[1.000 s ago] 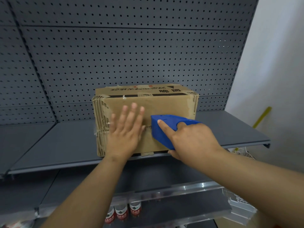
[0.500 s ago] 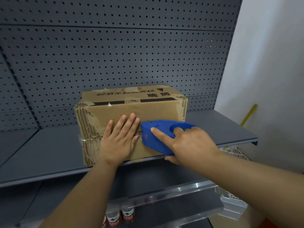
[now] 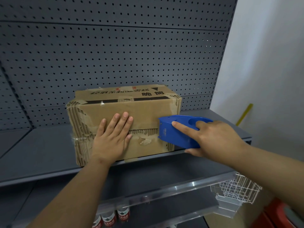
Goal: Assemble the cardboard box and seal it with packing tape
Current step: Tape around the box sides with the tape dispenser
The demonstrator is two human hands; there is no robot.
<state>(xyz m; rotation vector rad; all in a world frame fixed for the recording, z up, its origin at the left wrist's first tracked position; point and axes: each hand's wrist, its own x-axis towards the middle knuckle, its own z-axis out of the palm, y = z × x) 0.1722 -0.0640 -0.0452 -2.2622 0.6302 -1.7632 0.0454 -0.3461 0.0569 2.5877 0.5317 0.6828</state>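
- A dark grey pegboard wall [image 3: 115, 55] fills the back of the bay, with a plain white wall [image 3: 271, 63] to its right.
- A grey metal shelf [image 3: 41, 153] runs across in front of the pegboard. A lower shelf [image 3: 164, 209] with a clear plastic front strip sits beneath it.
- The cardboard box [image 3: 144, 111] stands on the upper shelf, right at its front edge, with black printed characters on its top face. The face towards me shows two flaps meeting in a level seam. Its paper skin is torn in places, baring the ribbed core, mostly at the left end and along the seam.
- The left hand [image 3: 111, 139] lies flat on that front face, fingers straight and close together. The palm covers the seam left of centre, pressing and gripping nothing.
- The right hand [image 3: 217, 139] grasps a blue tape dispenser [image 3: 174, 134]. The index finger [image 3: 182, 127] is stretched along the dispenser's side, the other fingers curl into its handle opening, and the thumb is underneath.
- The dispenser's front end meets the box at the right end of the seam. I cannot make out any strip of tape.
- A white wire basket [image 3: 236, 190] hangs at the right end of the lower shelf.
- A few bottles [image 3: 115, 218] with red and white labels show below the lower shelf.
- A thin yellow stick [image 3: 244, 114] leans against the white wall.
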